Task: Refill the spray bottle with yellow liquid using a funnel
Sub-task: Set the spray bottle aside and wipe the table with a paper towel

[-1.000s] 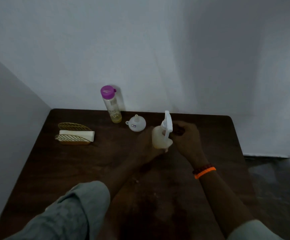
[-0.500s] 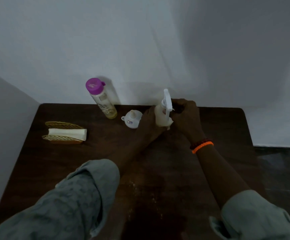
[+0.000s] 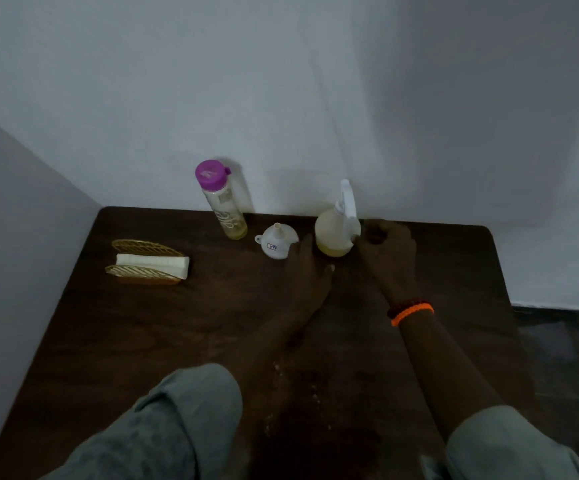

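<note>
Standing near the table's far edge at about 12 o'clock, the spray bottle has its white trigger head on and a little yellow liquid at the bottom. At its 3 o'clock the right hand curls beside it; whether it grips is unclear. At 7 o'clock the left hand lies relaxed, fingers loose. At 9 o'clock sit the white funnel, spout up, and the purple-capped bottle.

Both forearms extend forward from rolled grey sleeves. The left hand lies palm down with fingers relaxed and extended, thumb tip pale at its right edge. The right hand, wrist banded in orange and dark beads, has fingers curled; in dim light its contact is unclear.
</note>
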